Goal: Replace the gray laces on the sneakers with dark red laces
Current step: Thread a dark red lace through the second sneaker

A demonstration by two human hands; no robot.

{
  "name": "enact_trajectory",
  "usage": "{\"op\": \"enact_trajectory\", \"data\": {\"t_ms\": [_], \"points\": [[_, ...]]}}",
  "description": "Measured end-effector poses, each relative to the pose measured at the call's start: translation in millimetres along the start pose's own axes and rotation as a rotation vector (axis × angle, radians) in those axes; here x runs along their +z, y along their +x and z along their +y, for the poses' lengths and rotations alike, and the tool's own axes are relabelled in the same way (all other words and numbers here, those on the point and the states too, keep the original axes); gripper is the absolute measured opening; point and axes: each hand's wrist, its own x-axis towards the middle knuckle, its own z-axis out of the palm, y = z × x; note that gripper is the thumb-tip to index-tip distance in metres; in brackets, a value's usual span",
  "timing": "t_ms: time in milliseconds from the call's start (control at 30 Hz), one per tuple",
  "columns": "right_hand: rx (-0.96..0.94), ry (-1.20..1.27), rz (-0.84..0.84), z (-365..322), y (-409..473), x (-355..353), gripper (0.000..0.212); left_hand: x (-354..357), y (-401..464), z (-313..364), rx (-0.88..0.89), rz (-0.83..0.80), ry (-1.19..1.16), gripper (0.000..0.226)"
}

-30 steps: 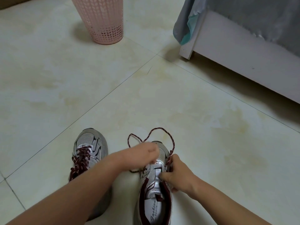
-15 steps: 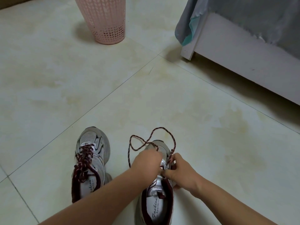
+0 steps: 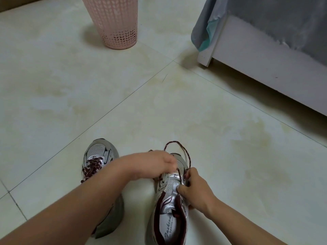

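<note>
- Two sneakers side by side on the floor (image 3: 177, 106), near its front edge: left sneaker (image 3: 99, 154), right sneaker (image 3: 169, 206).
- Lace (image 3: 185, 156) loops out past the right sneaker's toe.
- Left hand (image 3: 150, 165) over the right sneaker's toe end; right hand (image 3: 194, 190) at its right side.
- Basket (image 3: 115, 22) at the far edge, left of centre.
- Bed frame (image 3: 265, 59) along the far right, cloth (image 3: 203, 32) hanging over its near corner.

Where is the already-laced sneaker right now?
In the head view, the laced sneaker sits on the floor at lower left, beside the sneaker being laced, its heel half hidden under the left forearm.
</note>
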Motion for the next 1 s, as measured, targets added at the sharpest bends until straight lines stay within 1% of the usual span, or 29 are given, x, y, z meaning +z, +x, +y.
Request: {"op": "enact_trajectory", "data": {"t_ms": [67,133,200,233,300,367,400,433,467,500,533,567,600,633,667,700,733,800,867,900,933,1000], "points": [[-0.001,0.025,0.003,0.7,-0.6,0.2,0.027,-13.8,-18.6,2.3,0.102,0.017,-0.183,0.030],[0.000,0.014,0.003,0.5,-0.3,0.1,0.029,-25.6,-35.8,11.4,0.263,-0.016,-0.322,0.021],[-0.007,-0.005,0.004,1.0,1.3,0.3,0.030,-38.3,-50.6,21.5,0.383,-0.013,-0.420,0.016],[0.000,-0.007,0.004,0.7,1.6,-0.1,0.031,-44.5,-56.8,24.9,0.408,-0.004,-0.438,0.016],[0.023,-0.005,0.002,-0.8,1.3,0.2,0.033,-50.8,-64.4,26.6,0.394,0.034,-0.382,0.017],[0.039,-0.053,-0.003,-4.3,-0.5,1.8,0.034,-48.5,-65.1,26.9,0.301,0.094,-0.251,0.018],[0.028,-0.119,0.019,-7.8,-2.7,2.1,0.037,-45.0,-62.9,26.2,0.239,0.135,-0.163,0.019],[-0.019,-0.186,0.070,-12.5,-5.4,2.0,0.042,-40.3,-60.6,25.8,0.178,0.174,-0.072,0.021],[-0.107,-0.202,0.128,-18.9,-9.6,1.4,0.052,-34.9,-58.3,26.2,0.125,0.209,0.012,0.022],[-0.222,-0.177,0.163,-27.8,-15.6,0.1,0.061,-29.1,-57.2,27.1,0.097,0.234,0.063,0.021],[-0.330,-0.126,0.160,-38.9,-22.8,-1.4,0.063,-23.3,-56.6,27.7,0.095,0.247,0.076,0.020],[-0.419,-0.078,0.127,-49.1,-29.3,-2.6,0.054,-17.7,-55.9,28.3,0.106,0.255,0.053,0.018],[-0.481,-0.042,0.094,-57.2,-35.2,-4.0,0.036,-13.0,-55.0,28.0,0.116,0.275,0.014,0.016],[-0.486,-0.011,0.080,-64.1,-39.3,-7.2,0.014,-10.4,-54.7,27.5,0.119,0.322,-0.029,0.015],[-0.474,0.030,0.081,-66.9,-40.8,-11.5,0.004,-9.7,-54.1,25.3,0.109,0.392,-0.066,0.016],[-0.452,0.030,0.108,-66.3,-41.1,-16.4,0.016,-10.5,-54.2,22.9,0.093,0.473,-0.095,0.017],[-0.425,-0.020,0.123,-63.3,-41.5,-23.0,0.019,-12.4,-54.8,19.9,0.079,0.550,-0.119,0.018],[-0.369,-0.323,0.126,-49.9,-39.5,-35.5,0.016,-17.0,-60.3,17.4,0.058,0.646,-0.194,0.018],[-0.289,-0.638,0.061,-34.1,-39.1,-41.8,0.020,-20.7,-67.6,19.3,0.077,0.646,-0.353,0.019],[-0.264,-0.733,-0.003,-28.4,-40.3,-41.5,0.026,-22.0,-71.2,23.1,0.105,0.624,-0.447,0.021],[-0.255,-0.776,-0.068,-23.7,-41.7,-39.8,0.032,-23.1,-73.7,27.3,0.141,0.602,-0.535,0.023],[-0.266,-0.741,-0.164,-21.4,-45.6,-35.7,0.041,-24.8,-77.4,38.4,0.224,0.566,-0.680,0.026]]}}
